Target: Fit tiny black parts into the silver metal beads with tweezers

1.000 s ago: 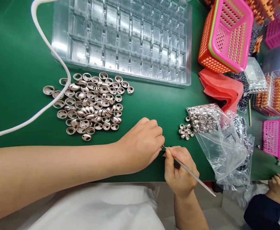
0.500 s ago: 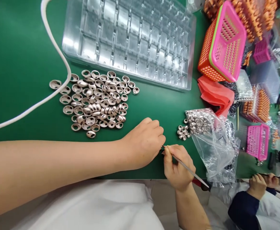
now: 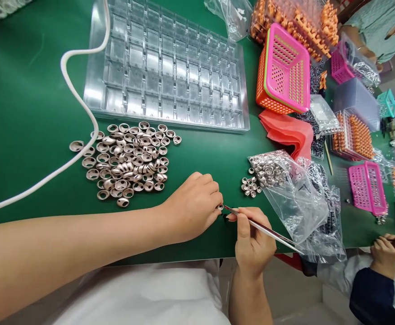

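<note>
On the near side of the clear plastic compartment tray (image 3: 94, 88), the left hand (image 3: 195, 205) is pinching a round silver metal ring (image 3: 220, 207), and the right hand (image 3: 253, 241) is holding slim silver metal tweezers (image 3: 272, 233) beside it.

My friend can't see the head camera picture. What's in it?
The left hand holds a small metal ring; the right hand holds a slim tool, tip near the ring. Beyond, a heap of metal rings and a clear tray lie on a green table.
</note>
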The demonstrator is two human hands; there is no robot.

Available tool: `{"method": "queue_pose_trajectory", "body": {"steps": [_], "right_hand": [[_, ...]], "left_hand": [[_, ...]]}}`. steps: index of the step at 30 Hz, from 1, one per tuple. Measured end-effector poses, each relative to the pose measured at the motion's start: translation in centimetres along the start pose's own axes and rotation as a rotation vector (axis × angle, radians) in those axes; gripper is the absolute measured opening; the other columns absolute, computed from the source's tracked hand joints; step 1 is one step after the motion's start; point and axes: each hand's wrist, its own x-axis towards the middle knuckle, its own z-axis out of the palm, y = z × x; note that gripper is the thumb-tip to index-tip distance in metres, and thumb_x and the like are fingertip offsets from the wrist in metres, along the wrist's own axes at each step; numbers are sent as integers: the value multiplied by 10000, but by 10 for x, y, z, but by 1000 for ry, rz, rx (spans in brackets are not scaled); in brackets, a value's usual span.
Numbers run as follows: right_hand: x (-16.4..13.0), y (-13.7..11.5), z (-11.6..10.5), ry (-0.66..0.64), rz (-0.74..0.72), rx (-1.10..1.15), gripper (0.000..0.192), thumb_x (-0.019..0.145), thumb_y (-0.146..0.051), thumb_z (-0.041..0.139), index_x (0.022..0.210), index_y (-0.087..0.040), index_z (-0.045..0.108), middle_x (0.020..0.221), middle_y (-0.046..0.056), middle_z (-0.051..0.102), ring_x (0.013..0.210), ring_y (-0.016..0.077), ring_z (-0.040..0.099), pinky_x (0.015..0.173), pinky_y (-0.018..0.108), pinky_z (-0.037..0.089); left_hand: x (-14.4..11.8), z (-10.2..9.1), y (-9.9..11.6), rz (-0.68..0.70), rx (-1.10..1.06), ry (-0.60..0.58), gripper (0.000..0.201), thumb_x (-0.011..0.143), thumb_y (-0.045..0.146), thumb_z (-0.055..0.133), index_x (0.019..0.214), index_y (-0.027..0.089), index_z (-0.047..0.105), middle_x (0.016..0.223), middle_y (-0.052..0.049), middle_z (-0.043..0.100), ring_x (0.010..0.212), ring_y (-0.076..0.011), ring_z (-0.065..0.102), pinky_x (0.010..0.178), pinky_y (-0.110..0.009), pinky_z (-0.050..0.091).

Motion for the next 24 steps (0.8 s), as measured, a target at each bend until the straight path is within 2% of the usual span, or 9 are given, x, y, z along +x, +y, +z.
{"method": "queue_pose_trajectory", "body": {"steps": [8,14,24], "right_hand": [[-3,3,2,-30,-53,-98,200,911,-70,624,1043,-219,646,827,-5,708,657,115,703,597,248,596],[-4,3,4,-30,-95,-173,166,927,-103,618,1039,-225,623,797,-8,696,642,121,691,575,257,595],[-4,3,5,-36,-89,-166,186,912,-87,633,1041,-221,638,804,-6,697,657,120,689,582,255,594]], "left_hand": [[1,-1,1,9,-15,27,98,914,183,660,838,150,710,803,-34,645,822,-202,518,752,-365,334],[1,-1,0,0,-22,19,104,918,187,660,837,148,714,799,-30,638,825,-202,514,753,-368,339],[2,2,0,16,-9,38,118,919,188,659,822,145,711,797,-31,632,815,-203,507,742,-371,329]]}}
